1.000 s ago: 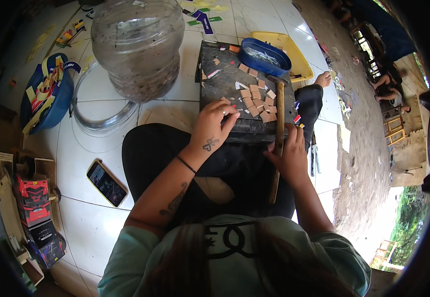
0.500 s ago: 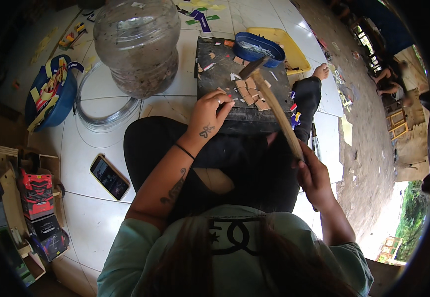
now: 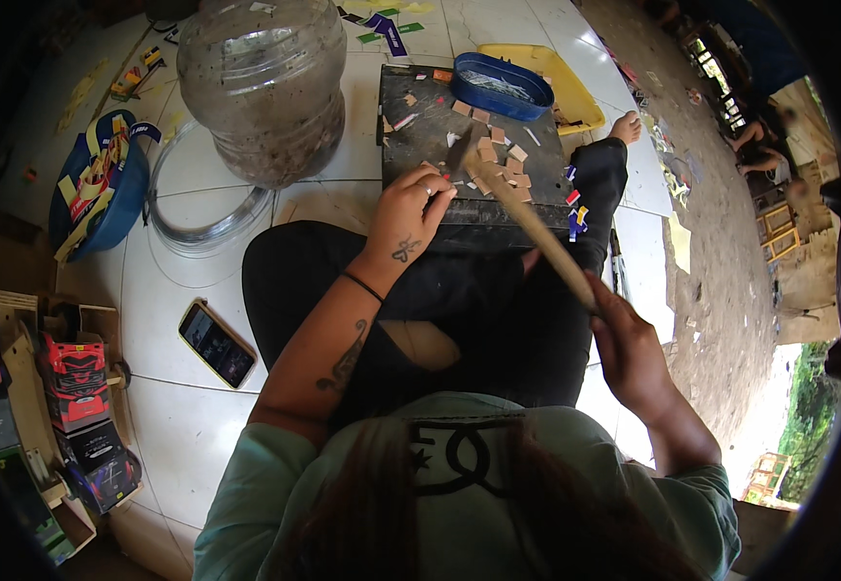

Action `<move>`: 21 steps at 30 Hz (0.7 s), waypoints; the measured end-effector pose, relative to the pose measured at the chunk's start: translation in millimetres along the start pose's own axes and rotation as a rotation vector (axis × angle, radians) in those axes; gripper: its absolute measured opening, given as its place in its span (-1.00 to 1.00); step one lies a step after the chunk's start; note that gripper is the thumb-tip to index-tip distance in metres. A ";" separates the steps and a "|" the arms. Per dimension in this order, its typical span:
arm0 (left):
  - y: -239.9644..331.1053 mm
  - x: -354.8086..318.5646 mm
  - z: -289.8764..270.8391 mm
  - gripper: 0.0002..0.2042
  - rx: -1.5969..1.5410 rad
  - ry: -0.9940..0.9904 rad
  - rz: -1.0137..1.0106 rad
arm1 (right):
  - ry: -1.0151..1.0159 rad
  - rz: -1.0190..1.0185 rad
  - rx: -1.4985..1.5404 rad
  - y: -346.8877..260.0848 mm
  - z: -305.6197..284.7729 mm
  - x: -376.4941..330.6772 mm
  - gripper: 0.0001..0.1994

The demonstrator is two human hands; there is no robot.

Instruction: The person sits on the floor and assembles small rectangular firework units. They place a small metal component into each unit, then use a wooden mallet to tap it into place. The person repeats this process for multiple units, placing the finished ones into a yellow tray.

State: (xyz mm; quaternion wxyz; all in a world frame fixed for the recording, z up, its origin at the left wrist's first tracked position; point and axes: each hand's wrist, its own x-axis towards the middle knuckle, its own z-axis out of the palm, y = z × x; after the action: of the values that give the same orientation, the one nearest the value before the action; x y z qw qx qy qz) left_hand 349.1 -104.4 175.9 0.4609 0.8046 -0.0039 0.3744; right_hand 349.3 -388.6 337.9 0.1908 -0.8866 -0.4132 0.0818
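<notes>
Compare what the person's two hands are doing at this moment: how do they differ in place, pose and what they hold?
The left hand rests on the dark work block, fingers curled and pinching something small that I cannot make out; the right hand is off the block, drawn back near the body. The left holds no tool; the right is wrapped around the hammer handle's end. Both bear on the same spot among the small tan pieces.
</notes>
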 end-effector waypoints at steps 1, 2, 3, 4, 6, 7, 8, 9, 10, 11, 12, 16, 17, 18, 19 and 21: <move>-0.8 0.6 0.1 -0.94 0.003 0.008 0.023 | -0.024 0.020 -0.004 1.1 0.0 -0.3 -0.49; -1.4 1.0 0.1 -0.94 -0.001 0.007 0.028 | -0.040 0.052 -0.020 2.3 0.0 -0.6 -0.49; -1.9 1.0 0.3 -0.94 -0.006 0.007 0.028 | -0.004 0.022 0.000 3.1 0.7 -1.2 -0.50; -1.8 0.2 0.4 -0.94 -0.012 0.003 0.020 | 0.036 0.005 0.010 3.3 1.9 -2.6 -0.50; -1.7 -1.0 -0.4 -0.94 -0.020 -0.015 -0.006 | 0.034 0.003 0.036 4.6 3.1 -3.6 -0.50; -1.8 -0.8 -0.7 -0.94 -0.024 -0.024 -0.016 | -0.005 0.014 0.048 5.3 3.5 -3.5 -0.51; -1.8 -0.6 -0.8 -0.94 -0.017 -0.017 0.006 | -0.026 0.029 0.054 5.8 4.0 -3.5 -0.51; -1.6 -0.4 -0.2 -0.94 -0.010 -0.007 0.029 | -0.002 0.010 0.050 6.1 4.5 -3.7 -0.51; -1.7 -0.1 0.1 -0.94 0.002 0.000 0.045 | 0.034 -0.006 0.039 5.9 5.6 -4.2 -0.51; -1.5 -0.5 0.0 -0.94 -0.004 0.002 0.031 | 0.070 -0.034 0.032 5.8 6.0 -4.8 -0.51; -1.2 -1.3 -0.2 -0.94 -0.006 -0.004 0.011 | 0.025 0.003 0.040 5.7 6.2 -5.0 -0.51; -1.7 -0.7 -0.5 -0.94 -0.006 -0.019 0.027 | -0.016 0.036 0.055 5.4 5.4 -6.4 -0.50; -1.8 -0.7 -0.7 -0.94 -0.009 -0.019 0.012 | 0.006 0.033 0.045 5.3 5.4 -6.8 -0.50; -1.5 -1.9 -0.8 -0.94 -0.013 -0.029 -0.016 | 0.012 0.008 0.055 5.5 6.2 -6.5 -0.50; -1.3 -2.1 -1.0 -0.94 -0.016 -0.040 -0.041 | 0.033 -0.016 0.054 5.8 6.5 -6.2 -0.50; -1.7 -0.7 -0.9 -0.94 -0.003 -0.020 0.024 | 0.025 -0.009 0.058 6.9 7.1 -5.8 -0.49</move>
State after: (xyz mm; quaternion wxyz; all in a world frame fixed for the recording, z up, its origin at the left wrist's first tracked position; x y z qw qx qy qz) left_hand 348.6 -103.1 174.5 0.4576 0.8075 -0.0191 0.3718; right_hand 348.2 -395.2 328.5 0.2220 -0.8798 -0.4123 0.0820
